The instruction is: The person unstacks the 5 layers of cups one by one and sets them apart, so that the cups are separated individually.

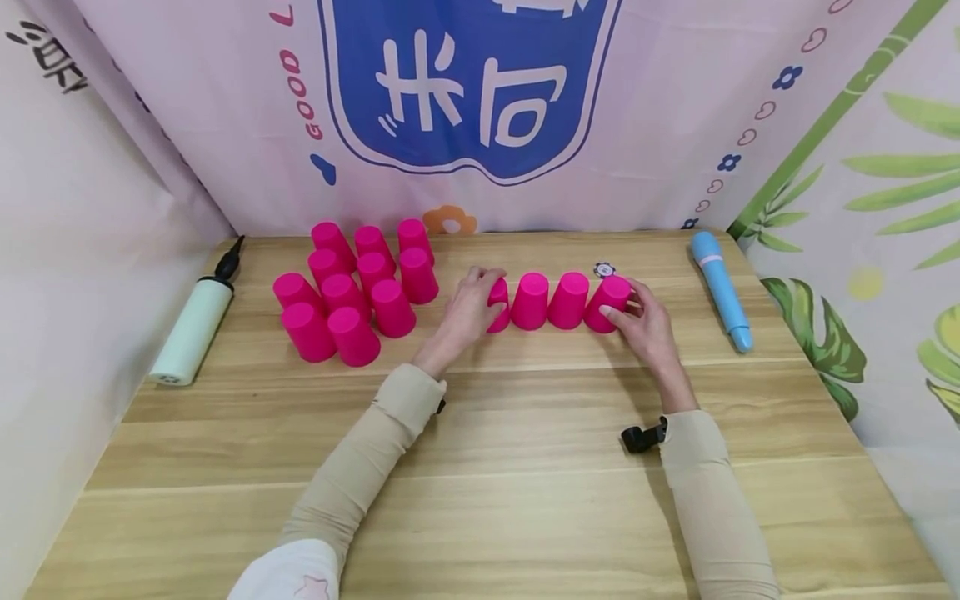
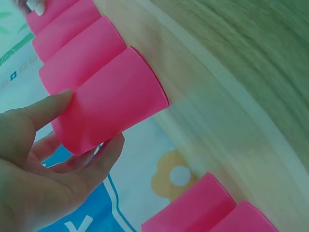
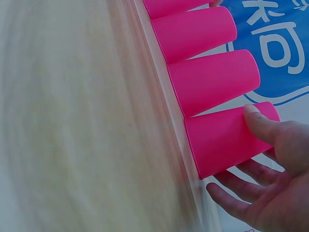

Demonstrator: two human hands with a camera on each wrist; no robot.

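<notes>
Several pink plastic cups stand upside down side by side in a row on the wooden table. My left hand (image 1: 467, 310) grips the row's leftmost cup (image 2: 108, 99), thumb on one side and fingers curled round the other. At the opposite end, my right hand (image 1: 647, 323) holds the rightmost cup (image 3: 231, 140) between its thumb and fingers; that cup tilts slightly in the head view. Between the hands are two more cups, a left one (image 1: 530, 302) and a right one (image 1: 567, 301), nearly touching.
A cluster of more upturned pink cups (image 1: 342, 296) stands left of my left hand. A pale green hand pump (image 1: 193, 329) lies at the left edge, a light blue stick-shaped item (image 1: 722, 290) at the right. Behind the row lies a small round chip (image 1: 604, 269), near the hanging cloth (image 1: 247, 133).
</notes>
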